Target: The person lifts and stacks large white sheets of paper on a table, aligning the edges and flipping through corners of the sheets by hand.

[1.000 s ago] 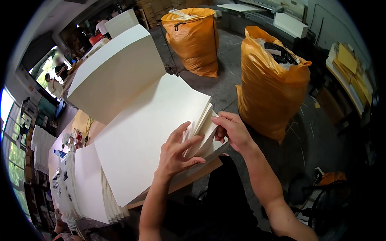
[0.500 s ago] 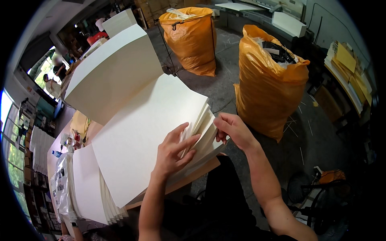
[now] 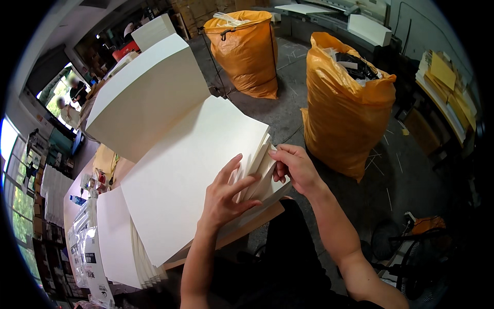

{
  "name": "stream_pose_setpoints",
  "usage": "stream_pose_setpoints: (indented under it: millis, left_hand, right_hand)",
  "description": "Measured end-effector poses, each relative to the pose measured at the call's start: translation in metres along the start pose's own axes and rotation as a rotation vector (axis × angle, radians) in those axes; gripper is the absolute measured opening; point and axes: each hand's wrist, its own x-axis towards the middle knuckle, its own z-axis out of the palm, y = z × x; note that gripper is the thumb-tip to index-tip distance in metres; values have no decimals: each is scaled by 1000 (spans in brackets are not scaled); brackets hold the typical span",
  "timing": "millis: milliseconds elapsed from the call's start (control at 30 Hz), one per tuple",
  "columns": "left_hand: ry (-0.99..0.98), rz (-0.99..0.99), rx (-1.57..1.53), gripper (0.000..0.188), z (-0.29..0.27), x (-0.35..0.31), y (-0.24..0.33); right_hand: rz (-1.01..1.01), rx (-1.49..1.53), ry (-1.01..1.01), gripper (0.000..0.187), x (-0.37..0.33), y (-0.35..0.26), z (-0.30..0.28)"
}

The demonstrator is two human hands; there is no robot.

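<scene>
A thick stack of large white paper sheets (image 3: 190, 159) lies on the table in front of me, its near right corner fanned into several lifted layers. My left hand (image 3: 224, 198) rests against those layers with its fingers spread, index finger on the top sheets and thumb lower down by the edge. On the right, my right hand (image 3: 296, 167) pinches the corner of some sheets between thumb and bent fingers. Behind the stack stands a tall block of white paper (image 3: 149, 98), curving upward. To the left lies another fanned pile of white sheets (image 3: 118, 237).
Two orange sacks stand on the floor, one (image 3: 244, 56) farther back and one (image 3: 345, 113) at right. Clear plastic packaging (image 3: 87, 247) and a small bottle (image 3: 78, 200) are on the table's left. A fan (image 3: 422, 268) is at lower right. People (image 3: 77, 92) stand far left.
My right hand has shifted slightly left with the sheet corner, toward my left hand. The left hand's fingers have spread a little, and its thumb sits farther right.
</scene>
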Motion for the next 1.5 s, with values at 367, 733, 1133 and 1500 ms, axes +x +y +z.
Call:
stream_pose_setpoints:
  millis: [367,733,1133,1500]
  left_hand:
    - [-6,22,-41,58,1,0,-12]
    - [-88,11,36,55,-4,0,-5]
    - [-6,26,30,48,-1,2,2]
    - [-17,24,-24,50,2,0,-7]
  right_hand:
    - [-87,-121,-67,37,-3,2,-12]
    - [-200,-107,-103,61,-3,19,-21]
    - [-40,62,-6,36,5,6,-2]
    - [-82,60,-30,36,-1,7,-8]
